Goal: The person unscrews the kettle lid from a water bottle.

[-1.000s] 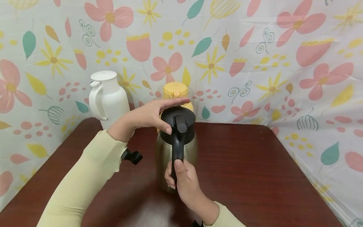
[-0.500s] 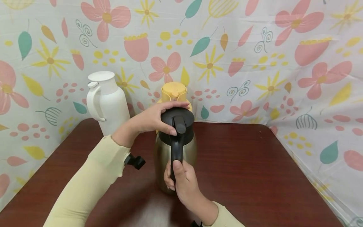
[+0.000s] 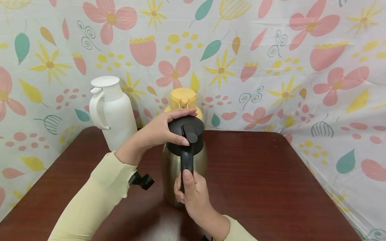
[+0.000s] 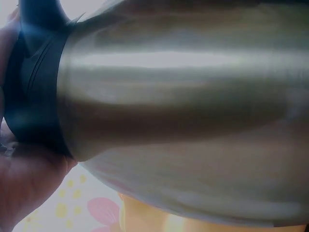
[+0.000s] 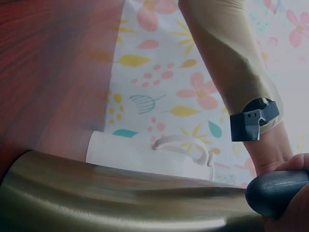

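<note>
A brushed-metal thermos jug [image 3: 170, 174] with a black lid [image 3: 193, 122] and black handle [image 3: 187, 159] stands on the table. My left hand [image 3: 156, 130] grips the lid from the left. Its thumb lies along the near edge beside the handle's top, and its fingers reach over the far edge. Lower down, my right hand [image 3: 196, 195] is wrapped round the handle with the thumb upward. The jug's metal body [image 4: 193, 106] fills most of the left wrist view. In the right wrist view, the handle's dark end [image 5: 273, 193] pokes out at the right edge.
A white jug [image 3: 117, 113] stands at the back left of the dark wooden table [image 3: 256, 180]. Directly behind the metal jug is a yellow one [image 3: 182, 95], partly hidden. Flowered cloth [image 3: 229, 50] hangs round the table's back and sides.
My left thumb has slid rightward along the lid's near edge toward the handle, and the left hand sits closer round the lid. My right hand keeps its hold. The view shifts slightly.
</note>
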The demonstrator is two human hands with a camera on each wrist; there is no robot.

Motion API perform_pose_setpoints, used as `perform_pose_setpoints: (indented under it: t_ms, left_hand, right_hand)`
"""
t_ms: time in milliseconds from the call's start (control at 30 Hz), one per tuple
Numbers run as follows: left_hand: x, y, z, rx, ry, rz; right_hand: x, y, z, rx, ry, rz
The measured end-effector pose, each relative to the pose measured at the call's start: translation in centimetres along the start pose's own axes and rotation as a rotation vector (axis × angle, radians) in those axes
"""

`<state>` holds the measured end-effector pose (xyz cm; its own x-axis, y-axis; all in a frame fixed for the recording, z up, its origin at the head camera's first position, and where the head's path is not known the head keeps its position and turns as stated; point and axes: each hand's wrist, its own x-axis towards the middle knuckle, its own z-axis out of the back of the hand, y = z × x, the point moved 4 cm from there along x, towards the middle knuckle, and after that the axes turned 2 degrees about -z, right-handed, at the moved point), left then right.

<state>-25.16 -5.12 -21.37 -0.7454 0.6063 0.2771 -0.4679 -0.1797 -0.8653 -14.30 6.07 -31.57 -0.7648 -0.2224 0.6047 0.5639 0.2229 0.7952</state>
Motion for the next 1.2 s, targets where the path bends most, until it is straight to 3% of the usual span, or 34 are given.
perform_pose_setpoints:
  t_ms: [567, 900, 1100, 1200]
  left_hand:
    - [-1.3, -0.1, -0.8, 0.023, -0.158, 0.075]
    - [-1.7, -0.7, -1.8, 0.012, -0.291, 0.086]
    - [-1.8, -0.7, -2.2, 0.073, -0.306, 0.063]
    - [-1.5, -0.6, -2.0, 0.119, -0.258, 0.002]
  right_hand:
    - [-0.2, -0.3, -0.4, -0.030, -0.024, -0.115]
    - [0.0, -0.3, -0.4, -0.025, -0.011, -0.094]
    - [-0.1, -0.1, 0.0, -0.012, 0.010, -0.110]
    - [-0.3, -0.2, 0.2, -0.002, 0.008, -0.123]
